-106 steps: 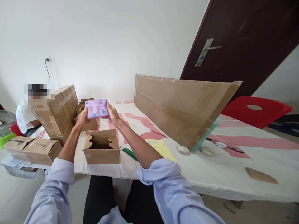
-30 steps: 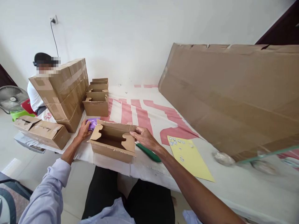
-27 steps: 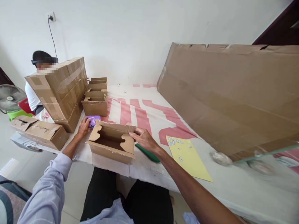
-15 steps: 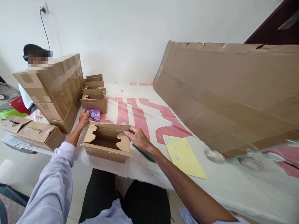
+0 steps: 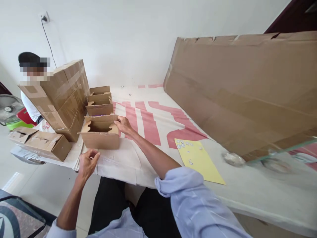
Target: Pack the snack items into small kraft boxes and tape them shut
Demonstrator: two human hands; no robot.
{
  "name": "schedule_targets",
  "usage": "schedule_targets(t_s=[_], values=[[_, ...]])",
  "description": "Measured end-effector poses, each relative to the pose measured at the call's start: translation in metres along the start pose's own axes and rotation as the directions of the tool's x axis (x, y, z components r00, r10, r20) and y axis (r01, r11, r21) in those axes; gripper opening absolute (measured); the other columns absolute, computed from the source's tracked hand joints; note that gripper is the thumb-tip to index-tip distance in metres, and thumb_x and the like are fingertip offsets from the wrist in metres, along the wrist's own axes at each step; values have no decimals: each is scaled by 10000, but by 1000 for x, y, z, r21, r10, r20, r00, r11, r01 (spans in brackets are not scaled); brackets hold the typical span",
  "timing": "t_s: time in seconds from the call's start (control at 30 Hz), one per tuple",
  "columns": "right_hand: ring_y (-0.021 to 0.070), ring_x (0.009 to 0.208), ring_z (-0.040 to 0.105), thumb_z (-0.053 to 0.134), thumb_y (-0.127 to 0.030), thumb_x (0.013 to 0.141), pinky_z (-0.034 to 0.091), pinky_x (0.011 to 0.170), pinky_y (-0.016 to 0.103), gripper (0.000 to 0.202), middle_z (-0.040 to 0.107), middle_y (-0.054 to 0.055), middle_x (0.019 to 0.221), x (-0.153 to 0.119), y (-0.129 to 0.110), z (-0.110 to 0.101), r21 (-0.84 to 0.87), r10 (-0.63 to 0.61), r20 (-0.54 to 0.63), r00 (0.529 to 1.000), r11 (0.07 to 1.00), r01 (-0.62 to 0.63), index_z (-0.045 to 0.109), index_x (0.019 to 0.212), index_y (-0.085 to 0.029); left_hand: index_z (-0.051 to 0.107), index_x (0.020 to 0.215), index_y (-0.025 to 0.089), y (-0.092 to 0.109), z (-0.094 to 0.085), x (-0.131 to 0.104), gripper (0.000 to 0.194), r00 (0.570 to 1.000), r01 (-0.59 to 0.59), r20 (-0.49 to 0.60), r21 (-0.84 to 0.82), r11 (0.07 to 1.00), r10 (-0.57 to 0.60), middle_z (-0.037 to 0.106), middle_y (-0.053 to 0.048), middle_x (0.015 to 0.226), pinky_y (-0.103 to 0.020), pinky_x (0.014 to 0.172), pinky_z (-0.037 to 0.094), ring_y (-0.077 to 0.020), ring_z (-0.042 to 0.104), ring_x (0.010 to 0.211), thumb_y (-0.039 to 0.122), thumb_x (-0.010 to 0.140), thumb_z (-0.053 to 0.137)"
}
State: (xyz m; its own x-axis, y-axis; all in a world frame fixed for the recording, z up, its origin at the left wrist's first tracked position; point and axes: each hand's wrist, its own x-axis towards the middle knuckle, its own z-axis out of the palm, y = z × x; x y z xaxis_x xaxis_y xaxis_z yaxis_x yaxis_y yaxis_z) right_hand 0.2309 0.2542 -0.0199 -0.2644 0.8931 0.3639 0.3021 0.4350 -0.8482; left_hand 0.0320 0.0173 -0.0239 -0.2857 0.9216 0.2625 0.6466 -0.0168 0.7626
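Observation:
An open-topped cardboard box (image 5: 100, 140) with its flaps up stands near the left front of the table. My right hand (image 5: 123, 125) pinches the back right corner of this box between thumb and fingers. Lower down, in front of the box at the table's front edge, my left hand (image 5: 87, 162) is apart from it. Its fingers are loosely bent, with nothing visible in them. Just a sliver of a purple package (image 5: 99, 115) shows behind the box; the rest is hidden. Beyond that, more open cardboard boxes (image 5: 100, 109) stand in a row.
Stacked taped cartons (image 5: 63, 89) rise at the left, with a long closed carton (image 5: 39, 142) before them. A yellow sheet (image 5: 203, 165) with small pieces lies right of centre. A big cardboard-covered panel (image 5: 237, 96) leans at the right. A person (image 5: 29, 96) sits behind the cartons.
My right hand has moved the box back and left, up against the row, so it now covers most of the purple package. My left hand has left the package and drawn back toward me.

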Motion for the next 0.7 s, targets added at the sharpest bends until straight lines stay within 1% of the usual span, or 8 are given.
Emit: schedule_targets(t_s=[0.07, 0.13, 0.23, 0.37, 0.47, 0.53, 0.6, 0.7], values=[[238, 876, 688, 602, -368, 915, 574, 824, 339, 221, 775, 23, 894, 10, -8, 7, -5, -4, 4, 1000, 1000, 4, 737, 1029, -234, 742, 751, 239, -4, 19, 20, 241, 998, 42, 40, 51, 998, -44, 788, -34, 770, -329, 769, 563, -217, 741, 752, 449, 871, 749], [242, 970, 713, 633, -365, 922, 586, 908, 364, 302, 807, 52, 1085, 11, -14, 7, -22, -12, 3, 1000, 1000, 12, 735, 1173, -233, 762, 776, 238, -9, 30, 44, 261, 997, 71, 32, 75, 995, -74, 811, -57, 803, -351, 802, 565, -257, 777, 826, 481, 870, 769], [269, 1134, 725, 651, -353, 942, 580, 1017, 416, 422, 763, 128, 1331, -11, -12, -10, -85, -26, -12, 1000, 996, 25, 703, 1337, -215, 769, 770, 231, -20, 39, 81, 322, 991, 131, 14, 117, 984, -133, 809, -91, 792, -377, 780, 554, -312, 787, 860, 536, 872, 770], [293, 1264, 701, 605, -391, 999, 583, 1037, 436, 408, 727, 146, 1383, -79, 13, -54, -168, -51, -55, 997, 985, 41, 706, 1357, -225, 762, 734, 225, -33, 49, 116, 355, 985, 171, 12, 145, 974, -175, 792, -116, 753, -393, 759, 541, -348, 775, 869, 561, 852, 772], [335, 1237, 693, 615, -410, 991, 564, 1083, 511, 362, 760, 142, 1266, -139, 42, -92, -334, -26, -127, 992, 942, -18, 739, 1279, -229, 745, 687, 228, -39, 54, 134, 394, 984, 171, 28, 143, 975, -176, 768, -109, 697, -393, 765, 541, -345, 760, 859, 580, 864, 736], [363, 1215, 692, 627, -438, 982, 562, 1074, 534, 346, 763, 164, 1224, -173, 61, -111, -436, 5, -155, 988, 897, -73, 749, 1220, -219, 728, 655, 228, -40, 56, 144, 414, 984, 169, 38, 138, 976, -175, 759, -106, 683, -391, 775, 540, -338, 750, 856, 587, 861, 728], [378, 1203, 692, 634, -468, 974, 570, 1047, 534, 360, 759, 175, 1224, -201, 77, -121, -500, 31, -155, 987, 859, -105, 743, 1210, -219, 716, 646, 225, -39, 55, 154, 410, 984, 160, 52, 127, 979, -168, 763, -103, 701, -381, 783, 537, -324, 745, 859, 576, 856, 730], [381, 1205, 684, 621, -473, 975, 568, 1031, 518, 385, 757, 175, 1248, -225, 91, -122, -557, 64, -144, 988, 820, -134, 732, 1245, -223, 689, 632, 219, -35, 55, 170, 410, 986, 138, 83, 109, 984, -147, 739, -86, 690, -369, 785, 534, -301, 734, 842, 553, 865, 732]])
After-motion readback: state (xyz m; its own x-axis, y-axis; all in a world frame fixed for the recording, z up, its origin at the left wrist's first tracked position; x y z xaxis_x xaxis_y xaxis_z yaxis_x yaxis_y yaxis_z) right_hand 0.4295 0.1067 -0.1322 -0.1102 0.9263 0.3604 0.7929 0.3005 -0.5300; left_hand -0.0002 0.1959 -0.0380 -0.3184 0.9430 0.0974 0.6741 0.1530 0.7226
